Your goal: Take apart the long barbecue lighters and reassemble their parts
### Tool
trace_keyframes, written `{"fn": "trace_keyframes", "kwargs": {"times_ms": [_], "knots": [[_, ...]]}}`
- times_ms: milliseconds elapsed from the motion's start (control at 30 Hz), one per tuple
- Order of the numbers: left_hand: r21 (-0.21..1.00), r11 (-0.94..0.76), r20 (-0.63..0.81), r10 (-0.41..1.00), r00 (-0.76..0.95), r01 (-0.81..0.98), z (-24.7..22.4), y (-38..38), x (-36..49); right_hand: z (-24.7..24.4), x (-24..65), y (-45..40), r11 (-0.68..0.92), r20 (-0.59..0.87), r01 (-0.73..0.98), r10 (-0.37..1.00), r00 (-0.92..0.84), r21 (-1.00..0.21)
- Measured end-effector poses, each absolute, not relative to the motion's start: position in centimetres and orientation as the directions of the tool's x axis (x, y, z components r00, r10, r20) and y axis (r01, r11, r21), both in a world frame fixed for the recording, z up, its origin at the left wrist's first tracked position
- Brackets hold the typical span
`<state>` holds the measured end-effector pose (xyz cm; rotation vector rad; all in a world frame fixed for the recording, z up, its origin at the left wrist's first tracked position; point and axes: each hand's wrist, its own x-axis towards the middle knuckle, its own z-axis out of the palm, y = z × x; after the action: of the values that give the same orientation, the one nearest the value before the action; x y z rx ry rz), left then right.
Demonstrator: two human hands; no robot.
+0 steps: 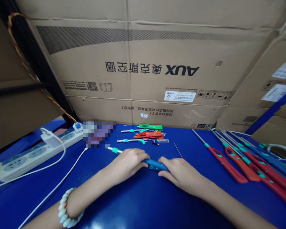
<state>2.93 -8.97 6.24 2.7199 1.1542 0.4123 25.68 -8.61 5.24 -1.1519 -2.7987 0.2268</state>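
Carton (147, 41) behind hands (130, 162) with blue lighter (154, 165).

A cardboard wall (85, 70) (its printing (181, 70) upside down) fills the upper frame. A black post (35, 54) slants through the upper left. Below spreads a glossy blue tabletop (143, 203).

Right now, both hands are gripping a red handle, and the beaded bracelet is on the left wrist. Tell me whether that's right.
The colour is wrong: the head view shows the left hand and the right hand gripping a blue handle, not a red one. The rest stands: the left wears the beaded bracelet.
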Motion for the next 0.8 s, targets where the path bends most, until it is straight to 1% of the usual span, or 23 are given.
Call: {"fn": "trace_keyframes", "kwargs": {"times_ms": [100,233,333,400,500,667,800], "knots": [[0.199,-0.723,0.209,0.691,0.692,0.662,6.0,-9.2,3.3,5.0,25.0,-8.9,0.696,0.028,0.714,0.717,-0.696,-0.074],[0.161,-0.722,0.265,0.688,0.675,0.673,6.3,-8.7,2.6,4.5,25.2,-8.6,0.701,0.036,0.713,0.713,-0.701,-0.011],[0.05,-0.695,0.311,0.694,0.65,0.718,6.8,-7.4,0.9,4.3,25.9,-7.8,0.701,0.065,0.712,0.71,-0.701,0.022],[-0.016,-0.674,0.293,0.703,0.648,0.739,7.0,-6.4,-0.5,4.2,26.3,-7.3,0.702,0.075,0.711,0.707,-0.703,0.048],[-0.066,-0.648,0.243,0.728,0.642,0.759,7.0,-5.1,-2.3,4.3,26.9,-6.7,0.69,0.079,0.717,0.713,-0.697,0.102],[-0.087,-0.633,0.154,0.755,0.638,0.769,6.9,-4.4,-3.4,4.7,27.4,-6.2,0.668,0.076,0.721,0.721,-0.688,0.187],[-0.053,-0.671,0.173,0.723,0.669,0.739,6.5,-5.1,-2.0,4.7,27.1,-6.5,0.678,0.091,0.698,0.699,-0.71,0.232]]}}
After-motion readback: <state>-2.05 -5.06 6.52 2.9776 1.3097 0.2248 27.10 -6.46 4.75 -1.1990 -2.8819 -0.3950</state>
